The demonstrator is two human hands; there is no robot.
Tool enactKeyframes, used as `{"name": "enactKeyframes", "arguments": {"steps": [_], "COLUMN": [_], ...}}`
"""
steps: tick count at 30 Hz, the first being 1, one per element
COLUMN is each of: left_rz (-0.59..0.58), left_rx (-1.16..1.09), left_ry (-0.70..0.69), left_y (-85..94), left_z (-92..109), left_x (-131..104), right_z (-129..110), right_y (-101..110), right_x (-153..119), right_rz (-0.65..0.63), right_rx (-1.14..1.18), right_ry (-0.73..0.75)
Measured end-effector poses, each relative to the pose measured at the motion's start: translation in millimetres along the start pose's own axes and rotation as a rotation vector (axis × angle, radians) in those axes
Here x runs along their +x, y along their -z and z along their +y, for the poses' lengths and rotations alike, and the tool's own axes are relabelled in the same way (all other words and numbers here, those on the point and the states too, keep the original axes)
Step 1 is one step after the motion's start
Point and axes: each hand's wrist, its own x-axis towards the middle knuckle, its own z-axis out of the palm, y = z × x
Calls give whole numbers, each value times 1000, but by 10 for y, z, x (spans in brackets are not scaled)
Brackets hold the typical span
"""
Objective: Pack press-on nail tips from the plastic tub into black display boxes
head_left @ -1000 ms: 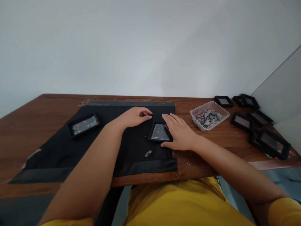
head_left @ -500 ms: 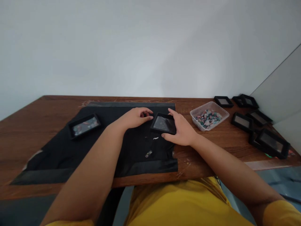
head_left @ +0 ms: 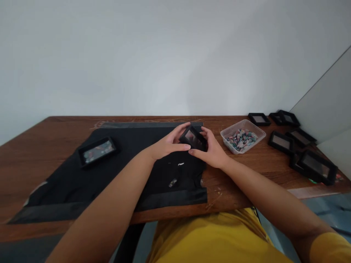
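Note:
A small black box with a clear window is tilted between my two hands above the black cloth. My left hand grips its left side, thumb at the near edge and fingers at the far edge. On the right side, my right hand holds it with thumb and fingers apart around the frame. Below the hands, a small clear object and a white scrap lie on the cloth. Another windowed black box, with pale and coloured pieces inside, rests at the cloth's left.
Right of my hands stands a clear plastic tub of small coloured pieces. Several more black windowed boxes, such as this one, lie along the right of the wooden table. A pale wall rises behind the table.
My left hand has moved right and closed on the box's left side. The box, flatter before under my right hand, is now lifted and tilted between both hands.

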Motion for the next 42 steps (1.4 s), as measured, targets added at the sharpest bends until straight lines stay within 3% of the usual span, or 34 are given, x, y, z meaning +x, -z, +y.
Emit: {"name": "enactKeyframes", "arguments": {"steps": [5, 10, 16, 25, 31, 42], "left_rz": [-20, -80, -103, -2, 80, 111], "left_rx": [-95, -168, -210, -285, -68, -48], "left_ry": [-44, -92, -60, -135, -83, -9], "left_y": [-35, 2, 15, -114, -149, -209], "left_z": [-77, -103, -95, -129, -127, -152], "left_x": [7, -3, -18, 37, 29, 95], "right_z": [-11, -16, -41, -104, -112, -68], "right_y": [-18, 6, 17, 95, 68, 51], "right_x": [-14, -9, -14, -7, -31, -28], "right_rz": [6, -74, -84, -89, -111, -57], "right_rx": [25, 65, 54, 118, 16, 30], "right_ry": [-37, 14, 0, -22, -51, -118]}}
